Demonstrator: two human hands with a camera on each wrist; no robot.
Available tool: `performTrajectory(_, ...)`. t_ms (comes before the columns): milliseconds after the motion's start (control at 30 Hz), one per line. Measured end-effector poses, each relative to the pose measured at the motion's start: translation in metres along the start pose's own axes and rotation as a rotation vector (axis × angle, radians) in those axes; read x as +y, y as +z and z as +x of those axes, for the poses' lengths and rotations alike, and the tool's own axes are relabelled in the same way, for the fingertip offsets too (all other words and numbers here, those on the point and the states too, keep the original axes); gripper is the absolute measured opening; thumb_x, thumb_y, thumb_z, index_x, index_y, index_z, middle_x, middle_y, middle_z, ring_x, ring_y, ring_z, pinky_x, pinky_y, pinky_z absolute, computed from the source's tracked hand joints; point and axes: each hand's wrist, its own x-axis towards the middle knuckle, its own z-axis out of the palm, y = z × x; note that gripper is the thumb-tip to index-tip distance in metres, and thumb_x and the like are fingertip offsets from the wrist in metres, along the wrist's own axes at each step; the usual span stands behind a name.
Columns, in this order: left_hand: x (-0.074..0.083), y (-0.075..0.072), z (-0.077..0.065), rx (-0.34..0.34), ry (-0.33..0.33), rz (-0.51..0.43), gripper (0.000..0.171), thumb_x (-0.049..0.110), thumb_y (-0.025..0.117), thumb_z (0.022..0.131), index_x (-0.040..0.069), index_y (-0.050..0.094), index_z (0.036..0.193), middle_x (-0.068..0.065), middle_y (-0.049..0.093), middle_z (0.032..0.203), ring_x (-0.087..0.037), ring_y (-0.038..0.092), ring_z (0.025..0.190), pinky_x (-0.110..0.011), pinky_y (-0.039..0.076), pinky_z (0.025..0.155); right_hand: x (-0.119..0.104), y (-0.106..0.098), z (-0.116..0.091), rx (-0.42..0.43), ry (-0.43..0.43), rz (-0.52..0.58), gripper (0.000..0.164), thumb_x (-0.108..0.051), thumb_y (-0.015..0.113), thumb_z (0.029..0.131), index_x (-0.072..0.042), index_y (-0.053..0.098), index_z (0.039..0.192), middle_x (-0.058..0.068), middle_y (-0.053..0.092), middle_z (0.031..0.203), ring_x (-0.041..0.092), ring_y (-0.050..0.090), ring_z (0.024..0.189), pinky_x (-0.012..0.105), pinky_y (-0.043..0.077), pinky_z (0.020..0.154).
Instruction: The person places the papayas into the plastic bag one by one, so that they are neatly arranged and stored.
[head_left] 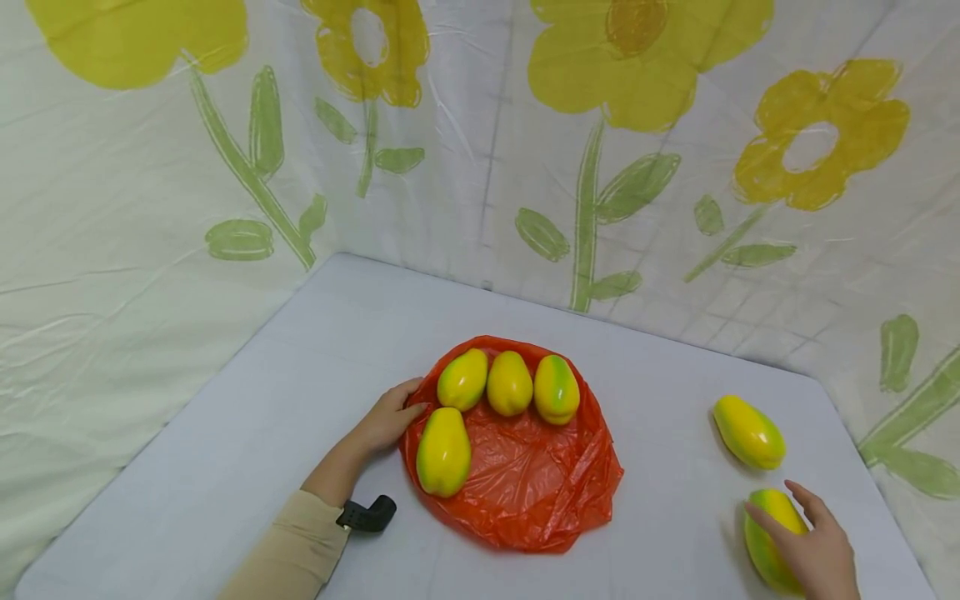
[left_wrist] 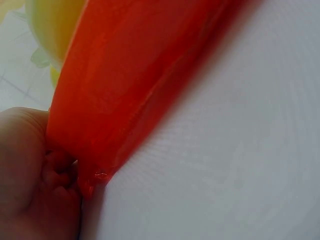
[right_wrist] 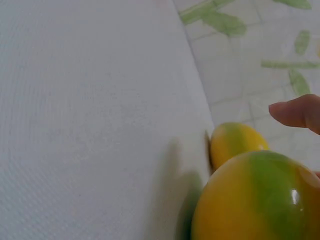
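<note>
A red plastic bag (head_left: 525, 467) lies spread on the table, its rim raised. Inside it, three yellow-green papayas (head_left: 510, 383) sit side by side along the far edge, and another papaya (head_left: 444, 452) lies at the left. My left hand (head_left: 386, 417) pinches the bag's left rim; in the left wrist view the curled fingers (left_wrist: 57, 170) are at the red plastic. To the right, my right hand (head_left: 817, 546) is over a papaya (head_left: 768, 542), thumb and fingers spread around its upper part. The right wrist view shows one fingertip (right_wrist: 285, 112) standing apart from this papaya (right_wrist: 255, 200).
One more papaya (head_left: 750, 432) lies on the white table (head_left: 667, 400) just beyond my right hand. A black wrist strap with a mount (head_left: 367, 514) is on my left wrist. A white curtain (head_left: 465, 167) printed with yellow flowers hangs behind the table's far edge.
</note>
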Motion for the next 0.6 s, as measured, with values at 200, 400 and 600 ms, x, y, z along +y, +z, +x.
performTrajectory(200, -0.001, -0.002, 0.0, -0.003, 0.005, 0.008, 0.041, 0.012, 0.047, 0.095, 0.008, 0.045, 0.136, -0.014, 0.052, 0.135, -0.023, 0.056, 0.112, -0.039, 0.051, 0.093, 0.01, 0.003, 0.003, -0.003, 0.017, -0.086, 0.102, -0.061, 0.054, 0.082, -0.001, 0.006, 0.148, 0.034, 0.022, 0.14, 0.045, 0.031, 0.112, 0.061, 0.034, 0.096)
performTrajectory(400, 0.0, -0.002, 0.0, -0.01, 0.004, 0.01, 0.041, 0.011, 0.046, 0.095, 0.007, 0.045, 0.136, -0.014, 0.052, 0.134, -0.024, 0.055, 0.112, -0.039, 0.051, 0.093, 0.018, 0.002, 0.009, -0.019, -0.005, -0.21, 0.104, -0.057, 0.054, 0.083, 0.002, -0.003, 0.146, 0.038, 0.024, 0.138, 0.048, 0.037, 0.109, 0.062, 0.034, 0.097)
performTrajectory(600, 0.0, -0.001, -0.001, 0.0, 0.003, 0.028, 0.041, 0.011, 0.046, 0.095, 0.008, 0.045, 0.136, -0.014, 0.052, 0.134, -0.023, 0.056, 0.111, -0.04, 0.051, 0.093, 0.022, -0.005, 0.015, -0.136, -0.044, -0.294, 0.115, -0.063, 0.056, 0.079, 0.005, -0.012, 0.142, 0.041, 0.02, 0.135, 0.047, 0.04, 0.103, 0.062, 0.037, 0.094)
